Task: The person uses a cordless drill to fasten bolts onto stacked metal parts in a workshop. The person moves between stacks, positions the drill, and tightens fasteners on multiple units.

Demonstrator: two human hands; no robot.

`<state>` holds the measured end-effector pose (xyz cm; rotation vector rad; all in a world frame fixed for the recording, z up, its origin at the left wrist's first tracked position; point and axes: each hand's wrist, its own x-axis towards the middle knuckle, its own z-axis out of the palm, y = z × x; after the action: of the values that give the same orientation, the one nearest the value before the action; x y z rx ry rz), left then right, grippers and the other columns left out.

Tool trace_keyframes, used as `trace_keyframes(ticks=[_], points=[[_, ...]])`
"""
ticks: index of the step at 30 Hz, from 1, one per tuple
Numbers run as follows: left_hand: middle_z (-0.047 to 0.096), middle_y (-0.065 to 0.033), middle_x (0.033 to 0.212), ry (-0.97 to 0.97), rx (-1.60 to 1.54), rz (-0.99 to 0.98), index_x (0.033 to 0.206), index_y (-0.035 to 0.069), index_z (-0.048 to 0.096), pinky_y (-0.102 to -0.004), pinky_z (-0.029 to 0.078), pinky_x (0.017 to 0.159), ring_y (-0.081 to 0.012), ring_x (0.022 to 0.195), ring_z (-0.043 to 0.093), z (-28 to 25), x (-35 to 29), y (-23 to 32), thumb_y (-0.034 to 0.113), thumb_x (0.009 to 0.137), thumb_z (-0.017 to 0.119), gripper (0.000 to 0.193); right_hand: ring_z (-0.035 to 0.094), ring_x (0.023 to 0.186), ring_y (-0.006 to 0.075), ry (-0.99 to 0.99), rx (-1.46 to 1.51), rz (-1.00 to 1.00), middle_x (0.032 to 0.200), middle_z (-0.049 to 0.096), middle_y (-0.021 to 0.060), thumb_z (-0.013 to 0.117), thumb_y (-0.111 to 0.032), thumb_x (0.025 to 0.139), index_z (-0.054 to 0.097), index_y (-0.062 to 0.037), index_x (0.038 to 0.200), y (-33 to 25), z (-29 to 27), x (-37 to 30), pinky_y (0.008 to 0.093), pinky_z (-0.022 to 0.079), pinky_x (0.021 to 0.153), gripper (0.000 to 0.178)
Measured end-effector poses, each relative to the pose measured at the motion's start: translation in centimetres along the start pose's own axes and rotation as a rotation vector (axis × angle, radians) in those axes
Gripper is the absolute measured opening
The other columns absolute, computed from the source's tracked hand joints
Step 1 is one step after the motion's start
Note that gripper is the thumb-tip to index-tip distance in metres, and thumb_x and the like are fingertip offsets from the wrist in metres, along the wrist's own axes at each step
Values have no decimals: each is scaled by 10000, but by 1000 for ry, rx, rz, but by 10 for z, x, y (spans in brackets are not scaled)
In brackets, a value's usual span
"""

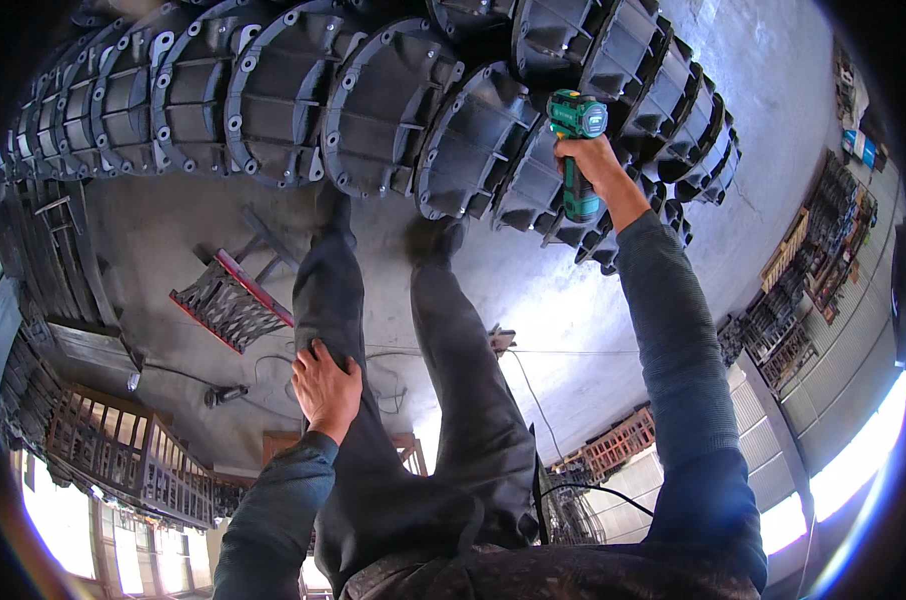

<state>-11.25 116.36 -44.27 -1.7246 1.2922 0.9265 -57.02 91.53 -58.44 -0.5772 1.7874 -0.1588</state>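
My right hand (595, 165) is wrapped around the grip of a green and black cordless drill (579, 118), held out at arm's length over a row of dark metal housings (478, 140). Its front end is hard to make out against the dark parts, so I cannot tell whether it touches one. The housings are ribbed, with curved flanges full of bolt holes, and stand tightly side by side. On my left leg, near the knee, my left hand (327, 388) lies flat with fingers apart, holding nothing.
A camouflage-patterned seat (235, 300) with red edges lies on the concrete floor, left of my legs. Near it a black cable runs to a dark plug (225, 396). Slatted wooden crates (123, 440) stand at lower left. Dark parts are stacked along the right wall (823, 240).
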Motion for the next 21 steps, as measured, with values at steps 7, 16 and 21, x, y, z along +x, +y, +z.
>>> trace_keyframes(ticks=[7, 16, 21], points=[[583, -236, 1285, 21, -5, 4, 1451, -43, 504, -480, 485, 1048, -390, 1221, 578, 1, 0, 1, 401, 947, 643, 686, 665, 611, 209, 22, -28, -29, 720, 687, 72, 749, -65, 749, 688, -35, 807, -5, 6, -5, 387, 541, 622, 89], [592, -227, 1280, 64, -6, -4, 1412, -31, 543, -487, 491, 1034, -392, 1215, 588, 7, -4, 4, 413, 938, 652, 658, 698, 644, 210, 40, -73, -79, 800, 725, 73, 749, -71, 778, 723, -24, 903, -3, 7, -10, 371, 566, 631, 136], [595, -226, 1269, 100, 20, 7, 1393, -30, 552, -486, 500, 1018, -386, 1201, 598, 12, -6, 5, 416, 934, 656, 649, 724, 656, 213, 60, 95, -176, 842, 749, 75, 779, -80, 774, 757, -12, 945, -4, -12, -28, 350, 573, 625, 186]])
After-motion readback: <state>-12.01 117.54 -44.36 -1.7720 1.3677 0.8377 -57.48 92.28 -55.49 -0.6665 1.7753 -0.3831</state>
